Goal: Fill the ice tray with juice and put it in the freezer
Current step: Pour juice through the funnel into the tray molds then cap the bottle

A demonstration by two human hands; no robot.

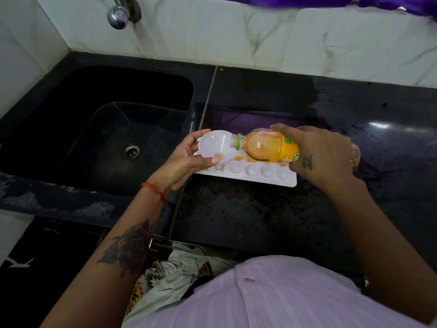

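A white ice tray (260, 177) lies on the black counter just right of the sink. My left hand (184, 159) holds a white funnel (216, 145) over the tray's left end. My right hand (316, 152) grips a clear juice bottle (264, 147) with a yellow label, tipped on its side with its open neck in the funnel's bowl. A little orange juice lies in the bottle. Orange juice shows in the back-row cells under the bottle; the front-row cells look pale.
A deep black sink (99, 129) with a metal drain (130, 151) lies to the left, a chrome tap (119, 15) on the marble wall above it. The black counter (260, 221) runs to the right. Purple cloth (354, 2) hangs at the top.
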